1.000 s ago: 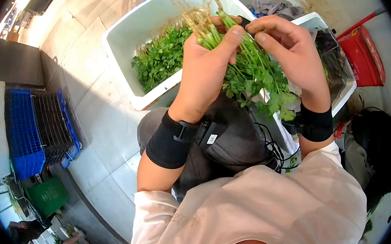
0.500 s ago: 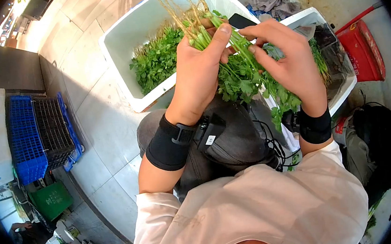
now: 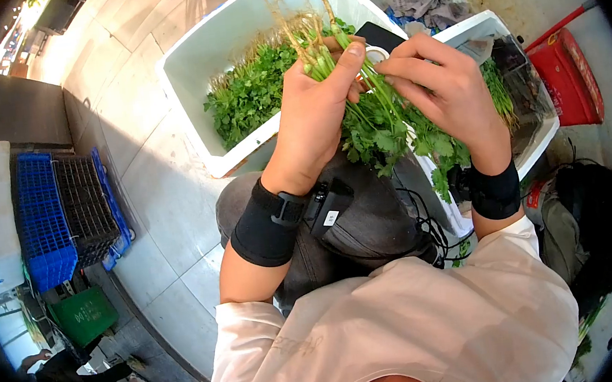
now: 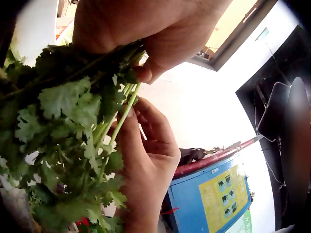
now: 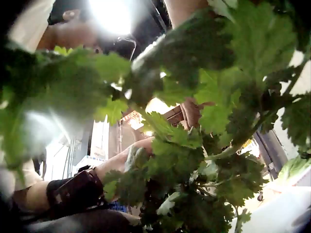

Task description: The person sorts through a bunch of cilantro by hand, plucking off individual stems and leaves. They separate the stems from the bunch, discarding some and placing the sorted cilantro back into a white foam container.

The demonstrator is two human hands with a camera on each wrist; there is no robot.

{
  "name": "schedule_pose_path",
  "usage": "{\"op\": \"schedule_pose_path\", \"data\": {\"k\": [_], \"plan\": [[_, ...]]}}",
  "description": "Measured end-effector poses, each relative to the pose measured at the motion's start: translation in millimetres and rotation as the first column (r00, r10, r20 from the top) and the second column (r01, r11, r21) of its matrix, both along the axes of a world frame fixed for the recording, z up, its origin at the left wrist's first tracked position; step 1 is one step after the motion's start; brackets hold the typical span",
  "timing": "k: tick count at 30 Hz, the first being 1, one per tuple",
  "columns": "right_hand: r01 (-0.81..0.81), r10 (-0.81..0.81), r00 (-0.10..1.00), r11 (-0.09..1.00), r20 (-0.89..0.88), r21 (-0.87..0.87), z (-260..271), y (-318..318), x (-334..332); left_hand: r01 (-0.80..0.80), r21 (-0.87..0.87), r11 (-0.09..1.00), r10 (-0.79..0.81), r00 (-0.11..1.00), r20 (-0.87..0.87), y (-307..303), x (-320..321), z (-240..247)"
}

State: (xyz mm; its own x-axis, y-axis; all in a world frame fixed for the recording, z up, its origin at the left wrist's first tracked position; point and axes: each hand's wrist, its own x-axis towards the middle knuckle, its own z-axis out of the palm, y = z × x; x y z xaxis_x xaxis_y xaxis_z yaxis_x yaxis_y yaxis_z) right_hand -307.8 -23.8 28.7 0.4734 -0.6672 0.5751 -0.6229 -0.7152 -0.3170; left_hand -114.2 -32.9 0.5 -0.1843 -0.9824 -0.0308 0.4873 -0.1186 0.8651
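A bunch of coriander with pale roots lies across my left hand, whose thumb and fingers grip the stems just below the roots. The leaves hang over my lap. At the right side of the bunch, my right hand pinches thin green stems between thumb and fingertips. In the left wrist view, the right hand shows below the left hand, thumb against the stalks. Leaves fill most of the right wrist view and hide the fingers.
A white foam box ahead holds more coriander, roots up. A second foam box stands at the right, with a red dustpan beyond. A dark phone-like slab sits behind the hands. Blue crates stand far left.
My right hand's fingers have come together on the stems, having been more spread before. The left hand keeps its grip, shifted slightly left. The dark slab behind the hands shows more.
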Motion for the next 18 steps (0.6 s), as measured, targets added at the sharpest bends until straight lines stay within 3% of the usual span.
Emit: {"op": "schedule_pose_path", "data": {"k": [7, 12, 16, 18], "plan": [[-0.057, 0.035, 0.980, 0.992, 0.198, 0.110, 0.7, -2.3, 0.3, -0.017, -0.075, 0.997, 0.023, 0.996, 0.089, 0.1, -2.8, -1.1], [-0.138, 0.007, 0.922, 0.939, 0.386, 0.314, -1.2, -1.8, -1.7, -0.015, -0.139, 0.990, 0.030, 0.994, 0.103, 0.7, -3.9, 0.8], [-0.184, 0.069, 0.934, 0.934, 0.350, 0.307, -3.0, -2.1, -5.2, -0.111, -0.109, 0.988, 0.124, 0.985, 0.118, -3.6, 1.8, -2.0], [-0.247, 0.057, 0.876, 0.906, 0.478, 0.345, -4.1, 0.2, -4.3, -0.168, -0.076, 0.983, 0.176, 0.979, 0.103, -8.2, 5.4, -6.4]]}}
